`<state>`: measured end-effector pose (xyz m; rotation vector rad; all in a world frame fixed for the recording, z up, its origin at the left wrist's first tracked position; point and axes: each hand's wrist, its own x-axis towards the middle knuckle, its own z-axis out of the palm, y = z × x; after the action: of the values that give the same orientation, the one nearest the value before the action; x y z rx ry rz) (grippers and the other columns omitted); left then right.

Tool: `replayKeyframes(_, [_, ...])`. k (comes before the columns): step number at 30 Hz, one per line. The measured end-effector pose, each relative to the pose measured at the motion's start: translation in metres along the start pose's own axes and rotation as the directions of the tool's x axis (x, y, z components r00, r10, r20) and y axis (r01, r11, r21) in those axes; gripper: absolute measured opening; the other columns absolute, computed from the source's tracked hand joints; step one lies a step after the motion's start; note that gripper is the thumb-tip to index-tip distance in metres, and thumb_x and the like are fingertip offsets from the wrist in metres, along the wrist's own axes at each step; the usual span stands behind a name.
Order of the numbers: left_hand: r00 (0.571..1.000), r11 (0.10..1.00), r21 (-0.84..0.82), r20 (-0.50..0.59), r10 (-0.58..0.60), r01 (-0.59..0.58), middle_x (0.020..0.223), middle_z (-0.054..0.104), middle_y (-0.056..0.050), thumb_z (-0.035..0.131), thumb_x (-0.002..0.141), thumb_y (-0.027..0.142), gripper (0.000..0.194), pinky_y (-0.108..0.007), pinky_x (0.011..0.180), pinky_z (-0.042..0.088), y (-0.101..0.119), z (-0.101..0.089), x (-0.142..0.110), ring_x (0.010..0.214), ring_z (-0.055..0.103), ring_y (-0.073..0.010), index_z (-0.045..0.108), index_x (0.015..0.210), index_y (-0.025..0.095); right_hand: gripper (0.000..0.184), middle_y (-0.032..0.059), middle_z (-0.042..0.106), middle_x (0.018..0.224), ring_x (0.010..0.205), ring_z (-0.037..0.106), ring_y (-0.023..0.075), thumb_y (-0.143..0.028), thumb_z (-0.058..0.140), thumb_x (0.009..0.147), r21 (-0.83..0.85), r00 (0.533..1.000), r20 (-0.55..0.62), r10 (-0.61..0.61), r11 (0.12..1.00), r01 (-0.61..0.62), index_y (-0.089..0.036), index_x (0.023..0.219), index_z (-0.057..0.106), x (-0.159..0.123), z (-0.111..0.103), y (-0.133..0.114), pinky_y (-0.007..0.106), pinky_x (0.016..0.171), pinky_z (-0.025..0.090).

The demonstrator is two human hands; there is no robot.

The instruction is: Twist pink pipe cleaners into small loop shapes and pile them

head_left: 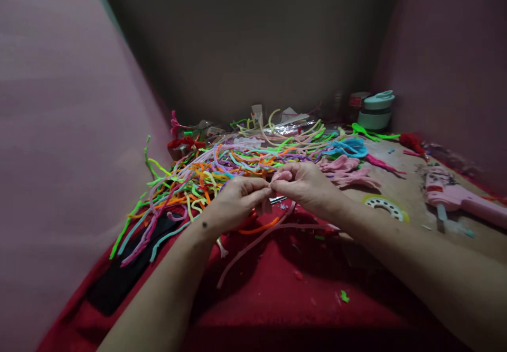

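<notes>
My left hand (242,197) and my right hand (307,184) meet over the near edge of the pile, fingertips pinched together. Between them is a pink pipe cleaner (282,176), with a bent, looped part showing above my right fingers. The exact grip of the left fingertips is partly hidden. Below the hands, a loose pink pipe cleaner (241,257) lies curved on the red cloth (277,304). Right behind the hands spreads a tangled heap of coloured pipe cleaners (222,164). Folded pink pipe cleaner pieces (346,169) lie just beyond my right wrist.
A pink glue gun (467,201) lies at the right, near a tape roll (384,207). A blue looped pipe cleaner bundle (348,147) sits behind. A teal container (374,115) stands at the back right. Black cloth (122,267) lies at the left; walls close both sides.
</notes>
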<state>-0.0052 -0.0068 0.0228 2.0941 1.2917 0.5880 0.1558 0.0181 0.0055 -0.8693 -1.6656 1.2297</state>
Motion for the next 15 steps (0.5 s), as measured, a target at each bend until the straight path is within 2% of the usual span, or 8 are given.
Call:
replayKeyframes(1, [0.994,0.971,0.236,-0.088,0.063,-0.04,0.061,0.06,-0.006,0.043,0.083,0.026,0.026,-0.027,0.06,0.041,0.001,0.005,0.001,0.056,0.054,-0.0142,0.061,0.068,0.014,0.014,-0.0064,0.04,0.044,0.043,0.033,0.0051,-0.012,0.051,0.062,-0.002,0.998,-0.035,0.052,0.999,-0.052,-0.015,0.048,0.048,0.001,0.001,0.001,0.021,0.044,0.024])
replayKeyframes(2, [0.978,0.881,0.468,-0.15,0.148,-0.061,0.062,0.061,-0.006,0.042,0.082,0.021,0.023,-0.03,0.064,0.042,0.002,0.01,0.001,0.059,0.055,-0.0161,0.061,0.069,0.014,0.017,-0.007,0.035,0.041,0.04,0.029,0.0048,-0.012,0.051,0.061,0.021,0.992,-0.058,0.112,0.994,-0.11,-0.016,0.045,0.044,0.002,0.001,0.003,0.022,0.042,0.021])
replayKeyframes(3, [0.956,0.749,0.659,-0.174,0.236,-0.065,0.063,0.061,-0.007,0.042,0.08,0.017,0.021,-0.033,0.068,0.042,0.003,0.015,0.002,0.063,0.056,-0.0183,0.061,0.072,0.014,0.02,-0.0074,0.032,0.038,0.038,0.027,0.0049,-0.012,0.051,0.06,0.072,0.983,-0.066,0.171,0.984,-0.166,-0.017,0.043,0.041,0.004,0.001,0.005,0.023,0.04,0.018])
replayKeyframes(5, [0.927,0.503,0.862,-0.141,0.346,-0.057,0.069,0.062,-0.01,0.041,0.079,0.012,0.02,-0.037,0.072,0.041,0.004,0.023,0.002,0.07,0.057,-0.0226,0.06,0.076,0.013,0.022,-0.0071,0.031,0.037,0.036,0.027,0.0054,-0.013,0.052,0.057,0.209,0.963,-0.055,0.264,0.946,-0.247,-0.018,0.042,0.037,0.006,0.001,0.009,0.023,0.039,0.018])
replayKeyframes(7, [0.931,0.401,0.915,-0.102,0.35,-0.05,0.073,0.062,-0.011,0.04,0.08,0.011,0.019,-0.037,0.07,0.041,0.005,0.028,0.002,0.073,0.058,-0.0249,0.059,0.079,0.013,0.022,-0.0067,0.033,0.037,0.036,0.028,0.0059,-0.013,0.054,0.056,0.297,0.954,-0.048,0.296,0.916,-0.269,-0.018,0.043,0.037,0.008,0.0,0.013,0.024,0.038,0.019])
replayKeyframes(9, [0.952,0.401,0.916,-0.117,0.281,-0.006,0.074,0.063,-0.011,0.039,0.08,0.011,0.018,-0.035,0.066,0.041,0.005,0.029,0.002,0.072,0.058,-0.0253,0.058,0.08,0.013,0.018,-0.0062,0.036,0.04,0.037,0.03,0.0063,-0.016,0.056,0.056,0.298,0.957,-0.061,0.285,0.92,-0.255,-0.017,0.046,0.041,0.008,0.0,0.015,0.024,0.038,0.02])
replayKeyframes(11, [0.972,0.444,0.893,-0.163,0.172,0.071,0.07,0.063,-0.01,0.037,0.081,0.012,0.019,-0.032,0.058,0.039,0.004,0.03,0.003,0.066,0.06,-0.0246,0.057,0.082,0.014,0.013,-0.0058,0.039,0.043,0.04,0.032,0.0065,-0.018,0.056,0.057,0.213,0.969,-0.113,0.22,0.958,-0.193,-0.016,0.049,0.046,0.008,0.0,0.016,0.023,0.04,0.023])
replayKeyframes(15, [0.971,0.59,0.785,-0.24,0.013,0.186,0.068,0.065,-0.008,0.031,0.088,0.022,0.026,-0.029,0.051,0.033,0.002,0.034,0.006,0.06,0.061,-0.0226,0.055,0.089,0.016,0.01,-0.0056,0.043,0.05,0.048,0.037,0.0065,-0.017,0.053,0.059,-0.103,0.969,-0.238,-0.059,0.994,0.035,-0.016,0.051,0.046,0.006,0.001,0.012,0.022,0.048,0.027])
